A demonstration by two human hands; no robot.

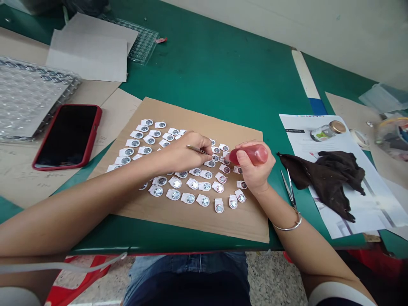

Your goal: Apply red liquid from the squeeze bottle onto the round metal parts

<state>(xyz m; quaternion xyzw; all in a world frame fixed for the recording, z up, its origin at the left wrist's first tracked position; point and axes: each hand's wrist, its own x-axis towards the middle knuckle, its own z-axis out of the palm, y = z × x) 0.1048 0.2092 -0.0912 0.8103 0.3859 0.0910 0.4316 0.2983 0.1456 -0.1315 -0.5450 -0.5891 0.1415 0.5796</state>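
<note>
Right grip (256,172) around one bottle (259,154)

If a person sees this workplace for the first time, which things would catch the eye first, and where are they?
Probably the red bottle, gripped in the right hand over the right part of a brown cardboard sheet. Rows of small round pieces with white tabs spread across that sheet, where the left hand holds a thin metal tool. Farther left lies a red-cased phone, its screen dark.
</note>
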